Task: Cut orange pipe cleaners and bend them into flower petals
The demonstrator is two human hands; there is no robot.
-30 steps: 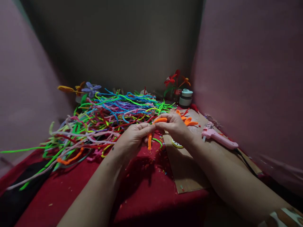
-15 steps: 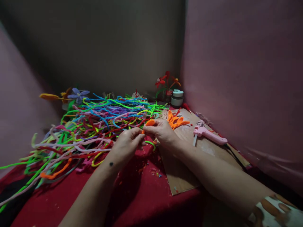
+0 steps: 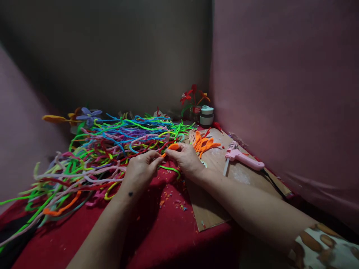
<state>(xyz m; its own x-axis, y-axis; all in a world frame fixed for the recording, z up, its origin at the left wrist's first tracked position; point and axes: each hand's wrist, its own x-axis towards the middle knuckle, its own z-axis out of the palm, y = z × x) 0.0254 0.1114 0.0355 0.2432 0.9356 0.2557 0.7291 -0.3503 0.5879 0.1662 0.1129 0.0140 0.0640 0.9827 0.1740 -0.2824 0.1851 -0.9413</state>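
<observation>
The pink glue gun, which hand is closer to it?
Right. The right hand, pinching an orange pipe cleaner, lies across the cardboard from the glue gun; the left hand is farther left, over the red cloth.

Pipe cleaners (image 3: 112, 149): fuzzy, matt chenille. Cloth (image 3: 168, 231): red, matt, felt-like, lint-flecked. Board (image 3: 213, 209): brown cardboard, dull, rough. Glue gun (image 3: 243, 158): pink plastic, smooth, slight sheen.

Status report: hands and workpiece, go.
Left hand and right hand both pinching short orange fuzzy pipe cleaner. Multicoloured pipe cleaner pile just behind. Pink glue gun off right, untouched.
</observation>
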